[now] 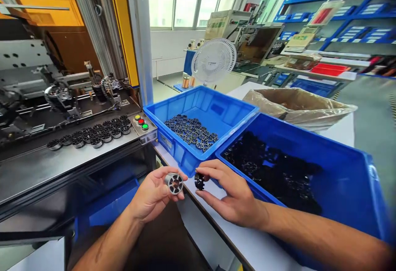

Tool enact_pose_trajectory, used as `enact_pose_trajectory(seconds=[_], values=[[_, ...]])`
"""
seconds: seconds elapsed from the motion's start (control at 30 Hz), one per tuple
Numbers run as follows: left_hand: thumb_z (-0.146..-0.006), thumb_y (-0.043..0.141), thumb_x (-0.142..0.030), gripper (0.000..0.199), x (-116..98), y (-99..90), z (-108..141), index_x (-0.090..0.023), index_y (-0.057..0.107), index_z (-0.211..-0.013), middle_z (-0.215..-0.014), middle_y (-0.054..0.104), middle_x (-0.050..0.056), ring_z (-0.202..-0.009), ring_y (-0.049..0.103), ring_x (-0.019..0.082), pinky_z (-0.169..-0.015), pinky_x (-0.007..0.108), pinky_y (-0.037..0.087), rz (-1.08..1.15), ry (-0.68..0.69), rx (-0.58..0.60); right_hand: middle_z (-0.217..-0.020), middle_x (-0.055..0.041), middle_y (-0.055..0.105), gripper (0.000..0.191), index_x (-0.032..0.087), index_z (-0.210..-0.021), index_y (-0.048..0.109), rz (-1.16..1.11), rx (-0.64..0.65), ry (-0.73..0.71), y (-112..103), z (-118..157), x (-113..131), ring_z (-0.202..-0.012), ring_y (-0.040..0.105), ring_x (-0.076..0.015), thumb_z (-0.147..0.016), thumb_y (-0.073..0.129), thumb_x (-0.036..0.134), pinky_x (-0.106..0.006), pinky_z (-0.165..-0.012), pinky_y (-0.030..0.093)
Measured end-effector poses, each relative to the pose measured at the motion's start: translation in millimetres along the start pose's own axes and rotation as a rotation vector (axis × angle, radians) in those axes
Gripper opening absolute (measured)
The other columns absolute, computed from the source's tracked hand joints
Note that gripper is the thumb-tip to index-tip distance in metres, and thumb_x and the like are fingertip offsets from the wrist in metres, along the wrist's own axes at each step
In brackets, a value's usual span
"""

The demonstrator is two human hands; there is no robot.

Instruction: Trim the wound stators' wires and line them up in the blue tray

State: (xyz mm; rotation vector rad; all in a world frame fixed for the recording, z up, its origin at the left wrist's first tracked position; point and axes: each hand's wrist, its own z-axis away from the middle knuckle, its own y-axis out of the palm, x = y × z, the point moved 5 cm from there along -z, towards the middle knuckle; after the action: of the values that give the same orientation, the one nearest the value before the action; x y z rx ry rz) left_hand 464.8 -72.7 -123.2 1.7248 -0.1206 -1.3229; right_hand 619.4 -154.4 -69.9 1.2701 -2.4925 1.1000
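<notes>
The biggest thing we see is the machine (pixel 24 56) on the left, and if its moving bits ran while a hand was in there, fingers could get pinched. Next is the white table (pixel 241 242), and its near edge worries us, since small things could roll off it. The right blue bin (pixel 343 188) holds a heap of black pieces (pixel 287 172), and the right forearm runs along its near edge, so a bump could spill some. The left blue bin (pixel 177 151) has metal-and-black parts (pixel 198 133) on its floor, mostly toward its near and left edges. On the machine's front shelf (pixel 24 176), a row of parts (pixel 95 133) could get knocked over if the left arm swung wide. By the shelf's right end is the button box (pixel 144 130), where an elbow could push a button by mistake. Our left hand (pixel 154 196) pinches the silver core (pixel 172 177), which looks just past the table's near edge, so a slippery thumb could drop it on the floor. Our right hand (pixel 232 196) holds the small black piece (pixel 199 181) by finger and thumb, near the left bin's near corner; squeezing too hard could snap its thin teeth.
</notes>
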Motion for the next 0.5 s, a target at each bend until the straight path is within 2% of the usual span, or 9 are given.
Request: enact_pose_trajectory(seconds=[0.17,0.33,0.5], values=[[-0.066,0.09,-0.033,0.043,4.5,-4.2,-5.5,-0.024,0.075,-0.105,-0.107,0.076,0.005,-0.066,0.071,0.01,-0.059,0.016,0.054,0.017,0.015,0.042,-0.105,-0.0134,0.065,0.041,0.015,-0.125,0.056,0.0,-0.008,-0.032,2.5,-1.6,3.0,-0.097,0.065,-0.0216,-0.086,0.065,0.007,-0.035,-0.081,0.06],[-0.062,0.092,-0.033,0.045,5.4,-8.0,-4.7,-0.023,0.073,-0.102,-0.109,0.077,0.007,-0.066,0.071,0.011,-0.06,0.018,0.053,-0.015,-0.025,-0.023,-0.106,-0.0131,0.067,0.042,0.016,-0.126,0.056,0.015,-0.031,-0.019,2.4,2.2,3.0,-0.099,0.066,-0.0217,-0.086,0.063,0.005,-0.036,-0.083,0.061],[-0.063,0.092,-0.022,0.046,7.8,-3.4,-7.0,-0.025,0.074,-0.106,-0.102,0.079,0.006,-0.074,0.073,0.014,-0.069,0.022,0.057,-0.104,0.02,0.01,-0.105,-0.0126,0.065,0.037,0.018,-0.125,0.057,0.028,-0.02,-0.035,-0.6,0.9,9.3,-0.094,0.066,-0.0203,-0.089,0.065,0.012,-0.033,-0.078,0.061]])
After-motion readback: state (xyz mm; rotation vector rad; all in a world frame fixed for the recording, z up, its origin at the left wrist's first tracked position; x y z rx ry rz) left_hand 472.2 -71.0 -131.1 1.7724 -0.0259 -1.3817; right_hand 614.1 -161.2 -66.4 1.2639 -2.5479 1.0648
